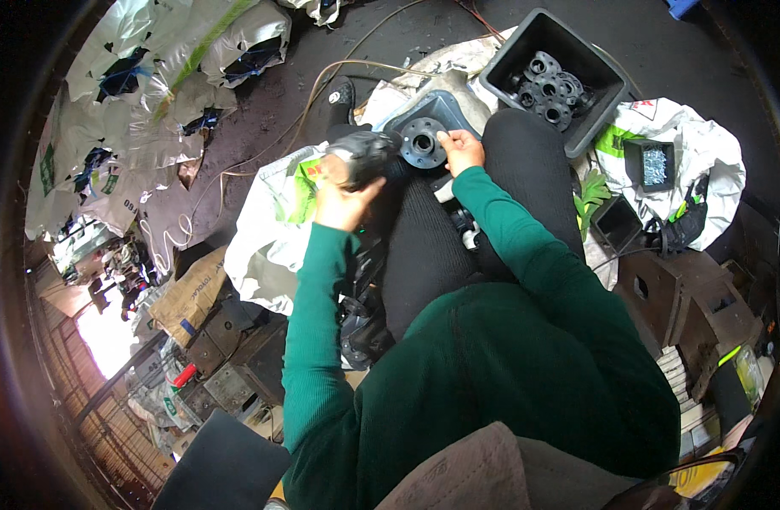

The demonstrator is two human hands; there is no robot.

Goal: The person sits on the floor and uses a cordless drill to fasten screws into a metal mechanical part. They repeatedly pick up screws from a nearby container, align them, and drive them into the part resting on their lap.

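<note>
My left hand (346,202) grips a dark power driver (362,158), blurred, its front end pointing toward a round grey flange (423,143). The flange is a flat disc with a raised hollow hub at its centre and small holes around it. My right hand (464,151) pinches the disc at its right edge, thumb on top. The disc is over a blue-grey tub (454,107) between my knees. Whether the driver tip touches the disc cannot be made out. A white and black object (468,228) lies between my thighs, partly hidden by my right forearm.
Several similar flanges (550,89) lie in a black crate (570,49) beyond my right knee. On a white sack (711,144) at the right stand a small box of screws (655,166) and a black box (617,223). Hoses (317,89) cross the floor; stuffed sacks (164,93) fill the far left.
</note>
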